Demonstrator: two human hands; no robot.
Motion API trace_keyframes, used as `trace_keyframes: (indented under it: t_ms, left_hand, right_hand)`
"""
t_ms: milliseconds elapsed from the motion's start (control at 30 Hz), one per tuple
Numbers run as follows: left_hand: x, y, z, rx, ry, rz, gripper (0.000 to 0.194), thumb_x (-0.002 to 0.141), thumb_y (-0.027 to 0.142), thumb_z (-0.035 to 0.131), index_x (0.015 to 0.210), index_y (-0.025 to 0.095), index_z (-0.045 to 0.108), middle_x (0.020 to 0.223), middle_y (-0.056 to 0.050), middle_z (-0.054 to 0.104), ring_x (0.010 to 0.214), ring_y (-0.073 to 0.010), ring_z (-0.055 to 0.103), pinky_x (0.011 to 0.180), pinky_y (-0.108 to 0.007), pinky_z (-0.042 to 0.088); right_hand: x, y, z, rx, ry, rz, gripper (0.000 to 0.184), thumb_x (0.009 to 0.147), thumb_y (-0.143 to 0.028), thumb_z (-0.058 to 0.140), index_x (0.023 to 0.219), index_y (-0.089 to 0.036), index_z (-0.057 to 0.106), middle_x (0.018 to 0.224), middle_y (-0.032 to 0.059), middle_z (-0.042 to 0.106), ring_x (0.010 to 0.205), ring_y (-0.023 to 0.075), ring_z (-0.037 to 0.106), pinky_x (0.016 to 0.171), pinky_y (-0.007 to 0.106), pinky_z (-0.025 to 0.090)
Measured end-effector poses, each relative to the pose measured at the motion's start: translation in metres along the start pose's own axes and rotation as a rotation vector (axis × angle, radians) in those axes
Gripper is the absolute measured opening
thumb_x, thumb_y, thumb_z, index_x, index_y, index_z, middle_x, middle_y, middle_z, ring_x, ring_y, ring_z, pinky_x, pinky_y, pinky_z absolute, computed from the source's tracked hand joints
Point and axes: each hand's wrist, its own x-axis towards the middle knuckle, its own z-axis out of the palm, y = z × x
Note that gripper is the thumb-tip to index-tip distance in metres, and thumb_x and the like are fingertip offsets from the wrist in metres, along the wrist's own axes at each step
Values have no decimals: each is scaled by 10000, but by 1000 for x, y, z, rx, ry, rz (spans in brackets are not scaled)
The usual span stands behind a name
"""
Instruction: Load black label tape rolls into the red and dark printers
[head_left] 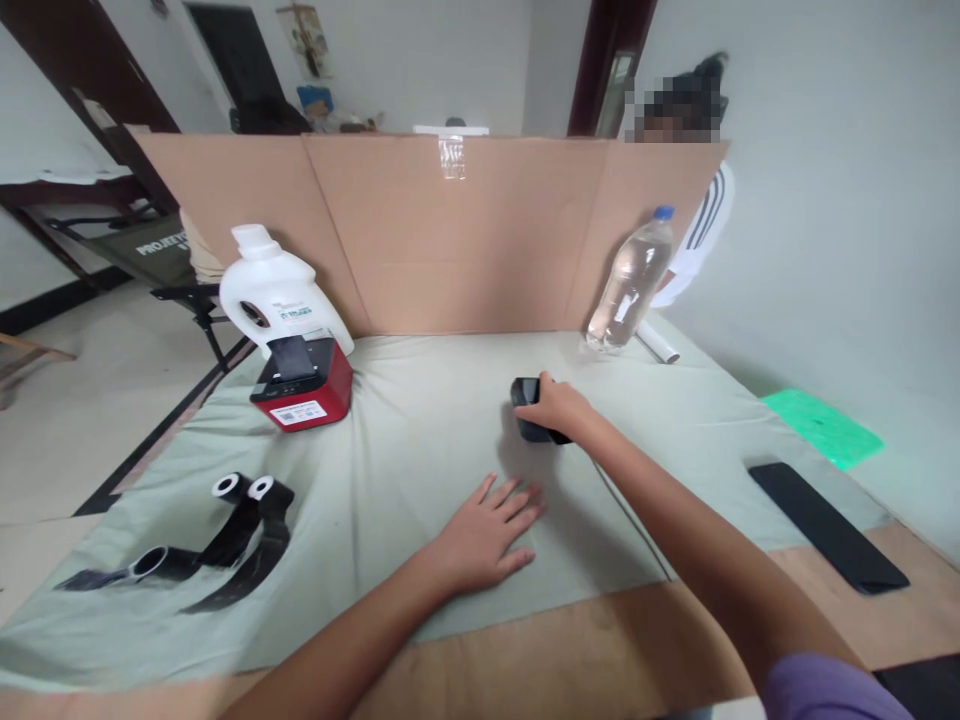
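My right hand (561, 405) is closed over the top of a black boxy device (534, 432) with a glossy dark upper face. The device is on or just above the pale green cloth (420, 420); I cannot tell which. A thin dark line, perhaps a cord, runs from near it toward the table's front edge. Lower and to the left, my left hand (491, 535) lies palm down on the cloth with its fingers spread, holding nothing. My right palm and fingers hide part of the device.
At left stand a white jug (277, 290), a red and black box-shaped machine (307, 390) and rolls of black film (247, 530). A cardboard screen (465, 240) borders the back. A water bottle (630, 285) leans there; a black slab (829, 525) lies right. Someone sits behind the screen.
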Motion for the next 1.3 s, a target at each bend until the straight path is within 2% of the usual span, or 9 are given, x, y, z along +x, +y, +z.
trace_keyframes:
  t_ms: [167, 400, 500, 600, 667, 767, 900, 1067, 1300]
  left_hand:
    - [-4, 2, 0, -40, 42, 22, 661, 1019, 597, 320, 1589, 264, 327, 1668, -52, 279, 1558, -306, 190, 1255, -567, 103]
    - [-3, 5, 3, -72, 72, 22, 636, 1018, 582, 353, 1582, 288, 341, 1665, -41, 287, 1562, -308, 176, 1256, -570, 90]
    - [-6, 1, -4, -148, 73, 62, 614, 1004, 572, 410, 1541, 275, 428, 1640, -65, 351, 1545, -325, 230, 1246, -583, 113]
    - [-12, -23, -25, -384, 82, 79, 455, 1009, 522, 431, 1296, 272, 680, 1362, -81, 668, 1304, -262, 574, 1157, -447, 362]
    - [-14, -50, -42, -535, 246, -116, 461, 1034, 469, 359, 1197, 243, 727, 1113, -82, 754, 1009, -202, 691, 958, -343, 504]
    - [-6, -93, -58, -534, 498, -441, 501, 1012, 407, 382, 1408, 180, 589, 1050, -91, 726, 882, -196, 664, 864, -332, 522]
    - [16, -119, -53, -396, 393, -437, 547, 988, 313, 400, 1510, 172, 483, 1178, -111, 676, 1057, -223, 633, 997, -352, 473]
    - [28, -100, -40, -139, 301, -515, 542, 1016, 255, 331, 1550, 226, 416, 1221, -98, 650, 1081, -222, 634, 926, -316, 505]
    - [35, -84, -46, 245, 105, -567, 615, 941, 85, 359, 1552, 152, 369, 1263, -140, 647, 1029, -240, 663, 852, -323, 533]
  right_hand:
    - [-19, -65, 26, -7, 3, -16, 757, 766, -563, 675, 1349, -135, 450, 1252, 266, 584, 1064, 382, 669, 834, 443, 539]
    - [-21, -77, 41, -22, 3, 21, 859, 793, -558, 664, 1466, -110, 373, 1310, 299, 542, 1123, 408, 645, 859, 471, 536]
    - [-24, -68, 32, -37, -37, -16, 955, 820, -640, 620, 1552, -127, 286, 1366, 305, 519, 1143, 431, 636, 897, 509, 516]
    - [-22, -41, 23, 15, 32, -150, 879, 910, -716, 441, 1585, -179, 269, 1391, 264, 546, 1190, 427, 617, 963, 532, 481]
    - [-18, -16, 25, 129, 107, -229, 743, 990, -648, 297, 1558, -171, 345, 1349, 225, 611, 1216, 387, 612, 1005, 503, 463]
    - [-11, 19, 42, 324, 128, -329, 628, 1039, -522, 225, 1497, -161, 457, 1394, 169, 620, 1283, 323, 574, 1070, 451, 430]
    - [-9, 38, 77, 448, 155, -446, 603, 1041, -479, 240, 1517, -176, 453, 1396, 122, 623, 1228, 286, 566, 1091, 448, 417]
    - [-9, 40, 101, 489, 226, -502, 643, 1050, -502, 184, 1535, -162, 433, 1322, 154, 643, 1182, 301, 542, 1057, 491, 423]
    - [-8, 45, 108, 385, 267, -615, 865, 995, -678, 176, 1584, -56, 296, 1341, 243, 599, 1217, 371, 490, 1041, 552, 409]
